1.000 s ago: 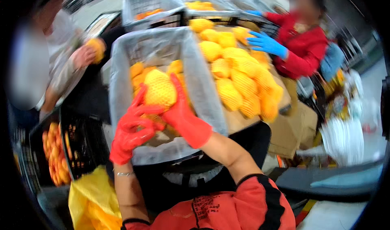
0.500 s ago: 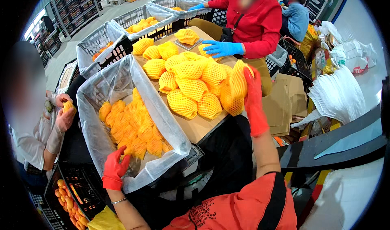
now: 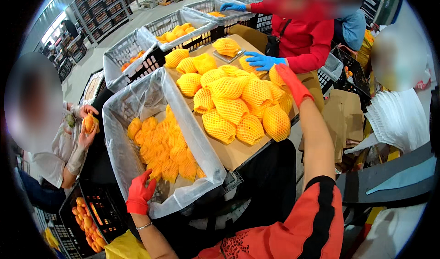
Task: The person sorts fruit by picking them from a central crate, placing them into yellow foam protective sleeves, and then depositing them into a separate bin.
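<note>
My right hand (image 3: 293, 86), in a red glove, reaches to the far right of a heap of fruit in yellow foam nets (image 3: 229, 109) on a cardboard-topped surface (image 3: 245, 154). Its fingers close on one netted fruit (image 3: 276, 76), partly hidden by the hand. Over the near-left rim of a plastic-lined crate (image 3: 120, 135) hovers my left hand (image 3: 140, 192), also red-gloved, holding nothing, its fingers apart. Inside that crate lie rows of orange fruit in yellow nets (image 3: 167, 144).
Across the surface a person in red rests a blue-gloved hand (image 3: 265, 61) on a netted fruit, beside a small scale (image 3: 228, 56). Another person at left holds a fruit (image 3: 89, 123). More lined crates (image 3: 181, 27) stand beyond; flattened cardboard (image 3: 343, 121) and white foam nets (image 3: 395, 121) lie right.
My right hand has moved farther away across the heap, from its near-right edge toward the blue-gloved hand. My left hand stays at the crate's rim. The whole view has shifted slightly.
</note>
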A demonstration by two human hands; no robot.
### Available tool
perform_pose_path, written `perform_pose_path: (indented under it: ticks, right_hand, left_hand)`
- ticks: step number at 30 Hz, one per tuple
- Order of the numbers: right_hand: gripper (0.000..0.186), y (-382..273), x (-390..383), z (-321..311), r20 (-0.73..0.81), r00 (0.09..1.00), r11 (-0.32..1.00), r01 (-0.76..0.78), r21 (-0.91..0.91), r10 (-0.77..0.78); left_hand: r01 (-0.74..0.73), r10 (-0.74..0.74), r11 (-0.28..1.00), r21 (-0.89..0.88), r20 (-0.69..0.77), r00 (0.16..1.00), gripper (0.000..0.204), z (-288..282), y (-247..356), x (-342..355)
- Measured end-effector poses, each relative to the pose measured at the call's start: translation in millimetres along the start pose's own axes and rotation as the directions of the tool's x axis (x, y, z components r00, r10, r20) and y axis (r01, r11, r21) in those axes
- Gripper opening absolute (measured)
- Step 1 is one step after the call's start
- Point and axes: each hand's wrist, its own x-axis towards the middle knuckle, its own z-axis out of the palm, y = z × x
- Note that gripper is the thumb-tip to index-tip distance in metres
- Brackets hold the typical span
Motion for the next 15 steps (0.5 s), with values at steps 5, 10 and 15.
perform_pose_path:
  ticks: [5, 10, 15]
  right_hand:
    - [0.061, -2, 6, -2, 0.152, 0.951, 0.956, 0.243, 0.166, -0.268]
    - [0.033, -46, -23, 10, -0.111, 0.978, 0.835, 0.09, -0.543, -0.178]
    - [0.029, -294, -181, 117, 0.216, 0.816, 0.827, 0.456, 0.33, -0.536]
  left_hand:
    - [-0.02, 0.019, 1.0, -0.006, -0.1, 0.995, 0.041, -4, -6, -25]
    - [0.043, -0.04, 0.998, 0.053, -0.056, 0.998, 0.041, -10, 5, -18]
    - [-0.048, 0.033, 0.998, -0.032, -0.37, 0.928, 0.036, -11, -4, -18]
